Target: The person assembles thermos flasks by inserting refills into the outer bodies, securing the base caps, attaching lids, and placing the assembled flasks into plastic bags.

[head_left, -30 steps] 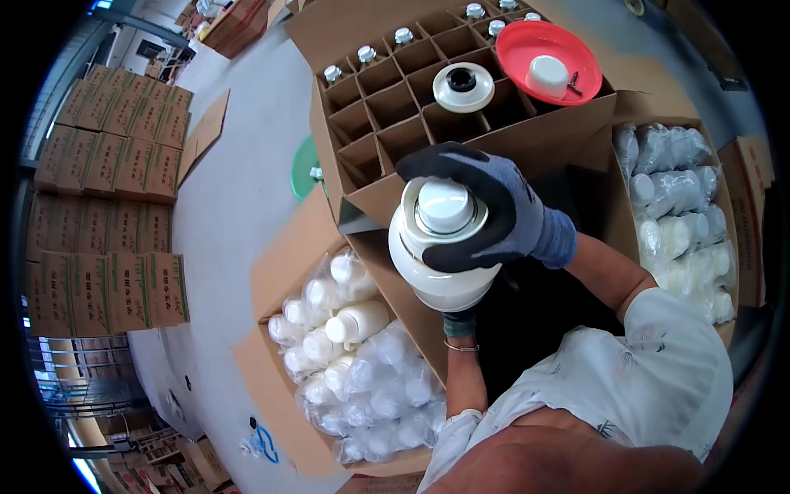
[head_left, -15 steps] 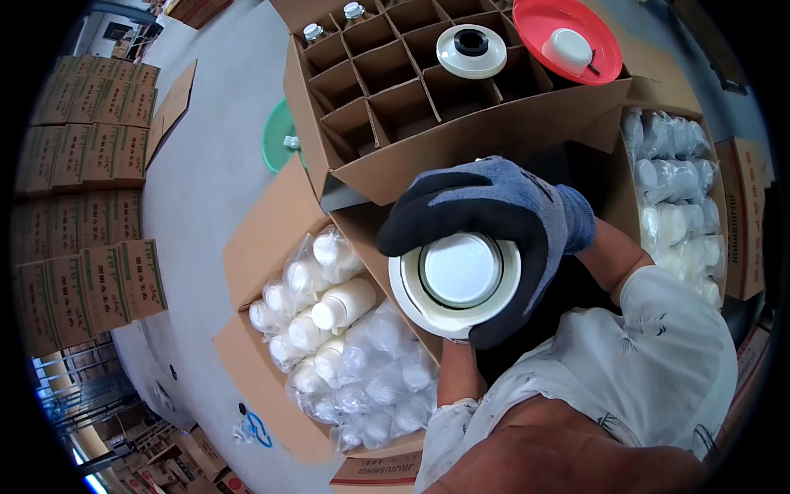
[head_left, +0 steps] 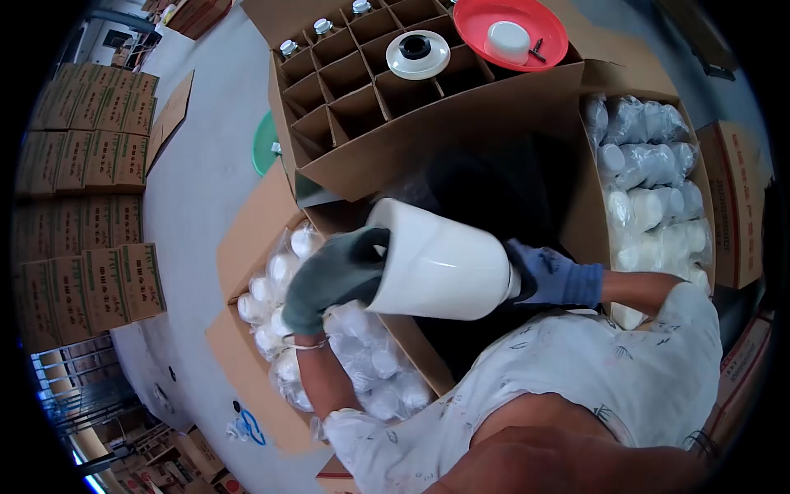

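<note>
A large white cylindrical container [head_left: 444,263] lies on its side in the air between my two gloved hands. My left hand [head_left: 329,280], in a grey-green glove, grips the wider end with the fingers curled at its edge. At the narrower end, the blue-and-black glove of my right hand [head_left: 559,276] is wrapped around it; part of that end is hidden. Below my left hand, an open carton [head_left: 424,358] holds white bottles in clear plastic bags [head_left: 383,362].
A divided carton [head_left: 444,123] at the top holds several clear bottles [head_left: 323,26]. On it rest a white disc with a black ring [head_left: 418,56] and a red basin [head_left: 469,20]. More bagged white bottles [head_left: 650,165] stand right; stacked cartons [head_left: 90,165] are left.
The container has tipped from facing me onto its side. My right hand has moved from over its top to its right end, and my left hand has come into view at the left end.
</note>
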The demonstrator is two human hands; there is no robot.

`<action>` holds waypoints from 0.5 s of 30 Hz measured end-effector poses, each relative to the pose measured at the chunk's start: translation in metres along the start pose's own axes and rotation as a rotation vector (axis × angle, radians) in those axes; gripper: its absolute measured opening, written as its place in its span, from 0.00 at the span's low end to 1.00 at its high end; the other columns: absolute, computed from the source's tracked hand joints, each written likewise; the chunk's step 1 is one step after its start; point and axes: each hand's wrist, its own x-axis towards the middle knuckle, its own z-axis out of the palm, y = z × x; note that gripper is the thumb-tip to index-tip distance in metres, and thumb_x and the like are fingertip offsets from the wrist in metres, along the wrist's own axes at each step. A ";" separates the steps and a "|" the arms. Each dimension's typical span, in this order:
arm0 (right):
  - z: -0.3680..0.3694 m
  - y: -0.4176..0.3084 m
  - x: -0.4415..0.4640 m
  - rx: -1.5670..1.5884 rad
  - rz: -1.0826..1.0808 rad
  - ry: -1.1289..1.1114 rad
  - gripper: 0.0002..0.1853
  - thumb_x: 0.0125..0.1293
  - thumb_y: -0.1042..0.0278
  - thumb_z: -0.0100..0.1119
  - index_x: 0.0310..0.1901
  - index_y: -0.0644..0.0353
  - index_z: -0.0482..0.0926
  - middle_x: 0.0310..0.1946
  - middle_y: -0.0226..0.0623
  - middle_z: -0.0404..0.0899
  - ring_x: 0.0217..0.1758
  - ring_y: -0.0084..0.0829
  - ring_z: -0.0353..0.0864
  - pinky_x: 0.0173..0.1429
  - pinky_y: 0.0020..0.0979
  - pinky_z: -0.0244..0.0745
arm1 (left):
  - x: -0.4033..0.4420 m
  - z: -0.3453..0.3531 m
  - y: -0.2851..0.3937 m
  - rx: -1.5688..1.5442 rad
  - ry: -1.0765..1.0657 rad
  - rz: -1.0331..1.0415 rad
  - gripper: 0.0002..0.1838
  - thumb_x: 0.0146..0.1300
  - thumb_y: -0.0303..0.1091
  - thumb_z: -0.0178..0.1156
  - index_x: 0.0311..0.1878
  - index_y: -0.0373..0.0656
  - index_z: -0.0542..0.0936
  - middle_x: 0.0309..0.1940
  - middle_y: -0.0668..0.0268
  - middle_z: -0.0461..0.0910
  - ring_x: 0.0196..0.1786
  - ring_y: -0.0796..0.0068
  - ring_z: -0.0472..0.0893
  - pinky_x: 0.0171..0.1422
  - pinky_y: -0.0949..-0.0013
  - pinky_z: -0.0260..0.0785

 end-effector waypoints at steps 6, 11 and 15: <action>-0.092 -0.013 0.069 -0.787 -0.150 -0.162 0.23 0.56 0.45 0.66 0.43 0.56 0.81 0.33 0.41 0.82 0.39 0.43 0.84 0.46 0.39 0.80 | 0.069 0.101 -0.027 0.559 -0.334 -0.011 0.24 0.55 0.51 0.68 0.35 0.34 0.83 0.29 0.50 0.83 0.33 0.56 0.85 0.42 0.59 0.76; -0.176 0.015 0.264 -0.914 -0.367 0.499 0.26 0.64 0.60 0.57 0.65 0.49 0.71 0.59 0.55 0.72 0.60 0.54 0.75 0.63 0.47 0.71 | 0.073 0.092 -0.005 0.258 -0.358 -0.190 0.25 0.55 0.52 0.68 0.43 0.36 0.82 0.37 0.49 0.83 0.40 0.53 0.84 0.47 0.59 0.75; -0.204 0.079 0.373 -0.876 -0.156 0.200 0.26 0.63 0.68 0.52 0.65 0.42 0.72 0.60 0.53 0.71 0.62 0.54 0.73 0.64 0.46 0.71 | 0.060 0.098 -0.031 0.323 0.011 0.012 0.25 0.57 0.45 0.70 0.51 0.37 0.79 0.38 0.51 0.84 0.41 0.59 0.85 0.48 0.64 0.75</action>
